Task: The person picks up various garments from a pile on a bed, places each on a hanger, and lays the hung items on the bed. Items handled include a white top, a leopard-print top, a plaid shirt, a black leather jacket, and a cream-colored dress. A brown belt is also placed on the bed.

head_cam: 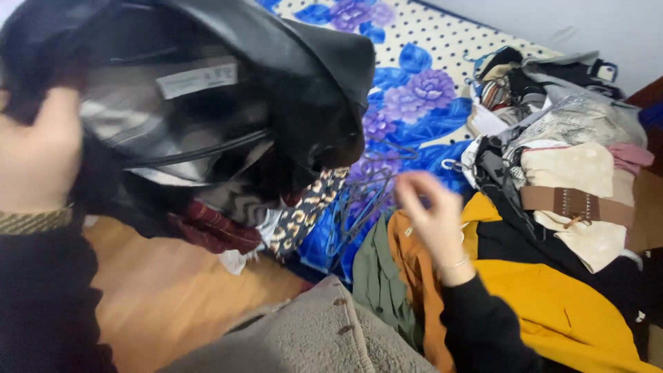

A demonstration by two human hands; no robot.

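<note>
Landmark: the black leather jacket (276, 76), raised at the upper left of the head view; every place below is told from it.
Left hand (38, 148): at the jacket's left edge, closed on its dark material and holding the garment up in the air, lining and a white sewn-in label turned toward the camera.
Right hand (428, 211): below and to the right of the jacket, free of it, fingers loosely spread and gripping nothing; it hovers over an orange garment (414, 276).
Bundle under the jacket: a leopard-print cloth (311, 207), a dark red plaid piece (214, 231) and some white fabric hang from its lower edge; whether they sit on one hanger cannot be told.
Hangers (366, 200): thin wire ones, just right of the jacket's lower edge, lying against the blue floral bedsheet (414, 90).
Clothes pile: right of the jacket on the bed, with a yellow garment (552, 304), an olive green one (383, 276) and a cream top with a brown belt (577, 204).
Near edge: a grey fleece coat (324, 338) below the jacket, wooden floor (166, 297) beside it.
Step in hand, as a judgement: sorting clothes, with the jacket lifted clear for a look or for hanging.
Next move calls for: the free hand to steady the jacket's hanging side, since one hand alone carries a heavy, slippery garment and the loose pieces beneath could drop.
</note>
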